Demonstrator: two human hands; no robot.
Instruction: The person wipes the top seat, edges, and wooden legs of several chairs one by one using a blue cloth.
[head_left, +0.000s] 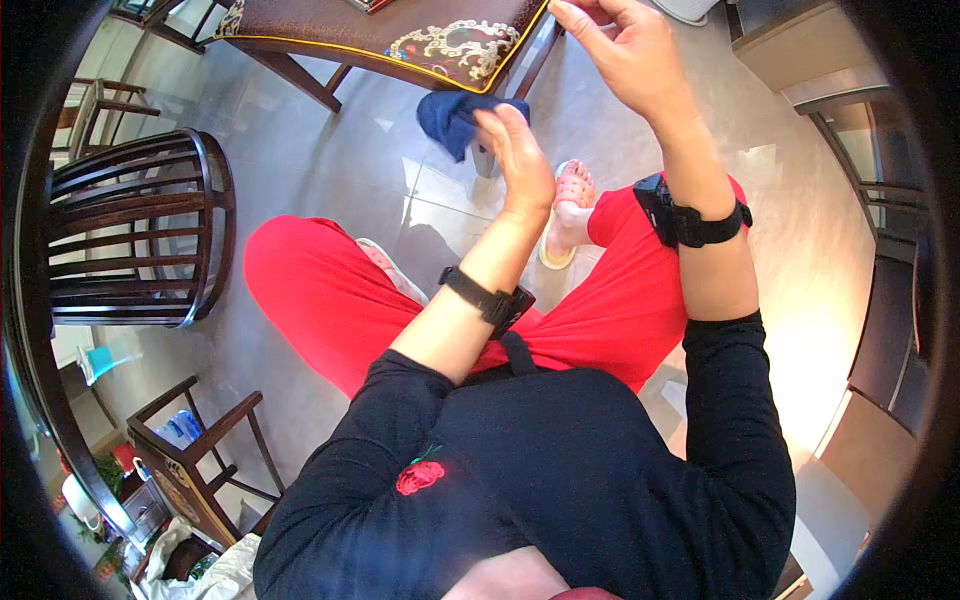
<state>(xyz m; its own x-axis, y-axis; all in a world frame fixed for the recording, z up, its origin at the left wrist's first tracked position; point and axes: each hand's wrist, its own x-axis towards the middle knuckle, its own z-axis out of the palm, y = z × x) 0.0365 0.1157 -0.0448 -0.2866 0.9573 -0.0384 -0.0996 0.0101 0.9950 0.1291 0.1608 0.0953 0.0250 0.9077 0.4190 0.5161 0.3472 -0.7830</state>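
Observation:
My left hand (521, 161) is raised over the floor, its fingers extended and slightly blurred. Just behind its fingertips is a dark blue cloth (450, 120), below the front corner of a padded chair seat (337, 22) with yellow piping and an embroidered pattern. Whether the fingers grip the cloth cannot be told. Farther up and to the right, my right hand (634, 56) has its thumb and fingers bent close together at the seat's edge. Its upper part is cut off by the picture's top, and anything thin between the fingertips cannot be made out. Black straps with small devices circle both forearms.
A dark wooden chair with a slatted back (135, 229) stands at the left, and another wooden chair (217, 435) at the lower left by a table edge (71, 442). My knees are spread, with sandalled feet on the tiled floor. Dark cabinets (892, 330) line the right.

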